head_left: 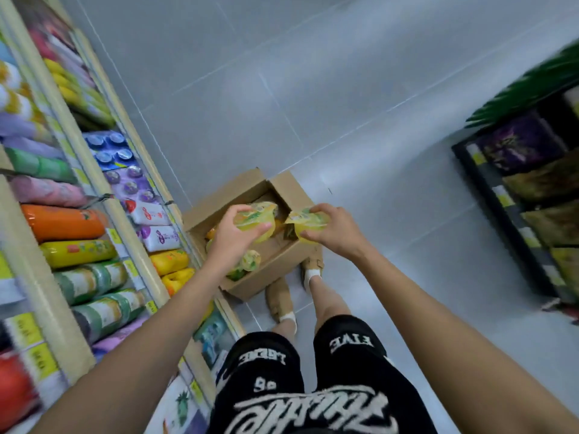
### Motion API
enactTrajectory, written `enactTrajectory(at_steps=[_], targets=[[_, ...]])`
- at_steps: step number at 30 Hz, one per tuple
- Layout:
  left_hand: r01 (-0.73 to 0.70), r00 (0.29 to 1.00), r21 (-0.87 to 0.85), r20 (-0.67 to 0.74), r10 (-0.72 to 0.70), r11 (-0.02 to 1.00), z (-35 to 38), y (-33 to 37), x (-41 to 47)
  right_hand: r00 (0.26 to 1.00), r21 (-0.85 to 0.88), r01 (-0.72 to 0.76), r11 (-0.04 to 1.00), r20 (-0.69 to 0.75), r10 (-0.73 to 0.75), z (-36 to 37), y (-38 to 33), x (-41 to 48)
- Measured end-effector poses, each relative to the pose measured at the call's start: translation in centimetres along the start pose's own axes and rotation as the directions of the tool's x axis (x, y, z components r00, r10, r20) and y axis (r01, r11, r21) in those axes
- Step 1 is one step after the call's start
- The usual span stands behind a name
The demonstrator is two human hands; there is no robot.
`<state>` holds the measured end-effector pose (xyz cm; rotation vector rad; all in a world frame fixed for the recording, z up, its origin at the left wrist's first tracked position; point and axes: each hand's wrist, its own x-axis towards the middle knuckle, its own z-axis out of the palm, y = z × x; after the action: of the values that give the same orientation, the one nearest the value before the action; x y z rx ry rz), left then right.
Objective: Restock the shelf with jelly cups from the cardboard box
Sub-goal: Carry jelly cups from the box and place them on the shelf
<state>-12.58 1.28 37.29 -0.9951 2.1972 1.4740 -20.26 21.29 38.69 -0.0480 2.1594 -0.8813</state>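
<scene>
Grip: left hand [233, 234] holds left jelly cup [255, 218], right hand [333, 230] right jelly cup [308, 222], mid-frame above cardboard box [269, 275]; fingertip holds may slip.

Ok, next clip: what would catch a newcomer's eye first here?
Dead centre, the left grip holds one yellow jelly cup and the right grip a second cup, both over the open cardboard box on the grey floor, with more cups inside. Down the left edge runs the shelf, crammed with brightly coloured packs.
</scene>
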Motion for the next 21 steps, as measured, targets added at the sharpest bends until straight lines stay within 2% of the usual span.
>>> enactTrajectory(at_steps=[6, 12, 17, 21], targets=[[-0.186, 0.978, -0.048, 0.091, 0.19, 0.981, 3.4, 5.5, -6.1, 0.956, 0.301, 0.02, 0.953, -0.286, 0.07, -5.0, 2.6, -10.5], [-0.248, 0.915, -0.162, 0.284, 0.286, 0.955, 10.1, 12.5, -11.8, 0.824, 0.5, 0.167, 0.85, -0.544, 0.157, -11.2, 5.7, -20.3], [-0.354, 0.796, -0.189, 0.454, 0.401, 0.916, 16.7, 20.9, -15.5, 0.676, 0.496, 0.337, 0.8, -0.719, 0.162, -19.3, 8.4, -27.8], [-0.431, 0.701, -0.292, 0.488, 0.52, 0.854, 22.5, 29.6, -19.6, 0.564, 0.423, 0.41, 0.808, -0.814, 0.14, -27.3, 11.2, -33.7]])
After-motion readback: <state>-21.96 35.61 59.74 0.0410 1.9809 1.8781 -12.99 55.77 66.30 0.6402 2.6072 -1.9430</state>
